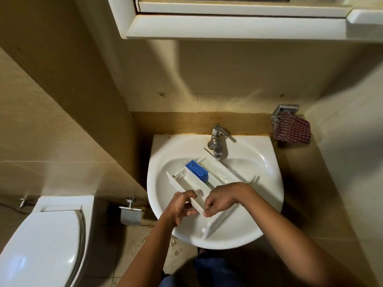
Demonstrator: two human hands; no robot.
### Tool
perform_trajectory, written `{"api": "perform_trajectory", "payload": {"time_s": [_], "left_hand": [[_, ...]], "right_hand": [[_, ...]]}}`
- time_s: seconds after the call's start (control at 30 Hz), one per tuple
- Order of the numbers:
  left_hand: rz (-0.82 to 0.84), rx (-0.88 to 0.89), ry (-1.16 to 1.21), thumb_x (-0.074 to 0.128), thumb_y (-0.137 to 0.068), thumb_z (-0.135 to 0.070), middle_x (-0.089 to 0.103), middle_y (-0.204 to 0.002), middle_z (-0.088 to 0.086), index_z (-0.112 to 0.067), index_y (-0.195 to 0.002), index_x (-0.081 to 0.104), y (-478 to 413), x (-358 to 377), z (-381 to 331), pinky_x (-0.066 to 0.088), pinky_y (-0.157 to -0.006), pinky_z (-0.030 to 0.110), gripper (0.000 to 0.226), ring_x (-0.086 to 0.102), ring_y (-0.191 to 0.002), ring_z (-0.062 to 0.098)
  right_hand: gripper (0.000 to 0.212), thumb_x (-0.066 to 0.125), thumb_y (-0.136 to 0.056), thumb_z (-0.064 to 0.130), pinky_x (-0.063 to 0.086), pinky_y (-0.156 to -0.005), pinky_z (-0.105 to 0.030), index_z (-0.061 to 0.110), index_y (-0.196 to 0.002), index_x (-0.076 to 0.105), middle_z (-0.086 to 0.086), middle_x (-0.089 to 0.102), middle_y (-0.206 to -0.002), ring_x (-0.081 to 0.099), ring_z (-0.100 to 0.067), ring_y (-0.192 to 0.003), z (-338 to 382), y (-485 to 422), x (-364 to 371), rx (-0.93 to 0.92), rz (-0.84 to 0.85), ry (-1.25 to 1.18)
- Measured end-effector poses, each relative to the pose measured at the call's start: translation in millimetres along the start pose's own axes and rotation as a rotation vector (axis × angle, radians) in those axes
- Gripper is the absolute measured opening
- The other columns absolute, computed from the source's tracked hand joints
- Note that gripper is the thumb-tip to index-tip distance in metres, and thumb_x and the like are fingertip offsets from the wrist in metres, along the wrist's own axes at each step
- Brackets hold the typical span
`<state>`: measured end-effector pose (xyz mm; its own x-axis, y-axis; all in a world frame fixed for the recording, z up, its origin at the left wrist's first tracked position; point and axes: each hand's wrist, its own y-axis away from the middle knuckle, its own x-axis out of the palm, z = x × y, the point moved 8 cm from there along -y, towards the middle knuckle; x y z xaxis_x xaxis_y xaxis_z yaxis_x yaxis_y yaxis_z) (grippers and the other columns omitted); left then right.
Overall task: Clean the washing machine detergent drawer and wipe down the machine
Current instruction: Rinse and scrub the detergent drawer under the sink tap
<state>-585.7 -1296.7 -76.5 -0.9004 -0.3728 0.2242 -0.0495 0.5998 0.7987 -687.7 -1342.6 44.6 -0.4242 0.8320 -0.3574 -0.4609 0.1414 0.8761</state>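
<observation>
Left grip [182, 206] and right grip [221, 200] holding the near end of the white detergent drawer [204, 186], drawer lying in the sink [165, 146], blue insert [196, 169] sitting just beyond both grips, tap [216, 141] standing farther beyond.

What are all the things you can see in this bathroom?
sink: one, white, against the wall
tap: one, silver, at its back
detergent drawer: one, white, lying in the sink
insert: one, blue, in the drawer
cloth: one, red checked, right of the sink
toilet: one, white, lower left
paper holder: one, silver, beside the toilet
cabinet: one, white, above
left hand: one, gripping the drawer
right hand: one, pinching the drawer
</observation>
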Motion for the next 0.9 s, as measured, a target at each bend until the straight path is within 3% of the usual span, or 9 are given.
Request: {"api": "perform_trajectory", "payload": {"time_s": [0.07,0.13,0.2,0.3,0.43,0.5,0.6,0.77,0.9], "left_hand": [[0.017,-0.030,-0.025,0.054,-0.084,-0.009,0.056,-0.078,0.010,-0.005,-0.088,0.060,4,-1,4,0.056,-0.060,0.033,0.008,0.062,-0.068,0.024],[0.030,-0.058,-0.064,0.051,-0.088,-0.013,0.058,-0.081,0.009,-0.005,-0.098,0.062,9,-2,9,0.056,-0.058,0.032,0.017,0.063,-0.065,0.022],[0.039,-0.090,-0.097,0.049,-0.090,-0.015,0.059,-0.076,0.007,-0.005,-0.102,0.060,12,-4,13,0.053,-0.050,0.028,0.019,0.063,-0.054,0.018],[0.082,-0.156,-0.106,0.045,-0.092,-0.020,0.061,-0.057,0.003,-0.004,-0.095,0.058,17,-3,17,0.048,-0.042,0.021,0.020,0.058,-0.041,0.014],[0.141,-0.221,-0.058,0.048,-0.087,-0.028,0.066,-0.066,0.007,-0.003,-0.100,0.059,19,-1,22,0.051,-0.047,0.023,0.031,0.063,-0.052,0.018],[0.184,-0.215,-0.029,0.054,-0.078,-0.031,0.066,-0.076,0.009,-0.004,-0.092,0.062,18,3,19,0.053,-0.057,0.026,0.032,0.064,-0.063,0.020],[0.261,-0.187,0.021,0.060,-0.082,-0.038,0.064,-0.106,0.015,-0.008,-0.105,0.070,22,11,12,0.048,-0.081,0.036,0.039,0.062,-0.089,0.027],[0.262,-0.207,0.047,0.057,-0.084,-0.040,0.066,-0.104,0.014,-0.007,-0.098,0.074,29,13,10,0.048,-0.083,0.037,0.039,0.064,-0.086,0.026],[0.272,-0.223,0.029,0.056,-0.087,-0.042,0.067,-0.102,0.012,-0.007,-0.102,0.073,30,14,8,0.050,-0.085,0.037,0.042,0.066,-0.085,0.025]], "right_hand": [[0.034,0.052,-0.092,0.044,0.043,-0.076,-0.027,0.017,-0.107,0.068,-0.001,0.065,-0.100,0.058,-0.016,-0.092,-4,-1,-8,-0.042,-0.024,0.001],[0.025,0.056,-0.091,0.035,0.048,-0.075,-0.026,0.017,-0.102,0.070,0.003,0.069,-0.097,0.061,-0.013,-0.088,-13,4,-29,-0.077,-0.140,-0.097],[0.019,0.057,-0.091,0.023,0.052,-0.085,-0.030,0.015,-0.101,0.071,0.000,0.070,-0.103,0.065,-0.016,-0.096,-25,14,-58,-0.107,-0.329,-0.269],[0.018,0.054,-0.092,0.012,0.046,-0.080,-0.024,0.010,-0.096,0.072,-0.001,0.069,-0.104,0.062,-0.013,-0.094,-57,32,-105,-0.024,-0.702,-0.338],[0.019,0.050,-0.091,0.005,0.045,-0.076,-0.029,0.004,-0.094,0.069,-0.013,0.069,-0.102,0.063,-0.026,-0.094,-100,46,-142,0.197,-1.075,-0.482],[0.019,0.049,-0.090,0.004,0.044,-0.072,-0.030,0.002,-0.092,0.068,-0.019,0.068,-0.099,0.062,-0.032,-0.092,-105,42,-150,0.255,-1.081,-0.480],[0.021,0.048,-0.092,0.006,0.037,-0.063,-0.027,0.000,-0.094,0.068,-0.020,0.067,-0.097,0.058,-0.029,-0.079,-101,30,-155,0.294,-1.020,-0.421],[0.018,0.053,-0.092,0.011,0.035,-0.063,-0.027,-0.001,-0.095,0.066,-0.019,0.067,-0.100,0.053,-0.026,-0.075,-94,20,-158,0.354,-1.024,-0.406],[0.020,0.057,-0.090,0.008,0.038,-0.065,-0.027,0.000,-0.106,0.065,-0.018,0.067,-0.107,0.063,-0.031,-0.097,-80,18,-158,0.347,-1.026,-0.369]]}}
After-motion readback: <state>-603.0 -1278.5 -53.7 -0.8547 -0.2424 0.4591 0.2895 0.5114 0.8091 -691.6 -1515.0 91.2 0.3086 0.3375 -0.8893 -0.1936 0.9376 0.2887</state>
